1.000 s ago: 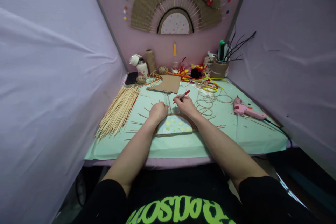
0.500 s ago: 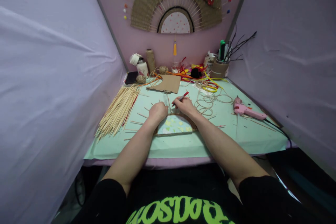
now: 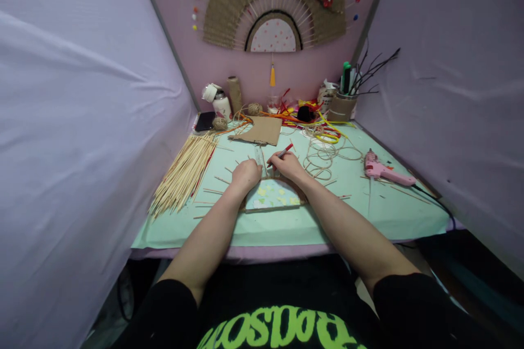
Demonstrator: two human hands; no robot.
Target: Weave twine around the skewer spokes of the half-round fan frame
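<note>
A half-round painted board, pale blue with yellow-green patches and a brown rim, lies near the table's front edge. Thin sticks fan outward from it. Just above its curved edge, my left hand is closed on a clear ruler that points away from me. My right hand grips a red-capped marker pen, its tip down beside the ruler. My forearms cover parts of the rim and some sticks.
Left lies a heap of thin sticks. Behind are cardboard, a bottle and yellow-handled scissors. Loose twine and a pink glue gun lie right. A decorated fan hangs on the back wall.
My right hand and the marker have shifted very slightly left. My left hand, the ruler and the board look the same.
</note>
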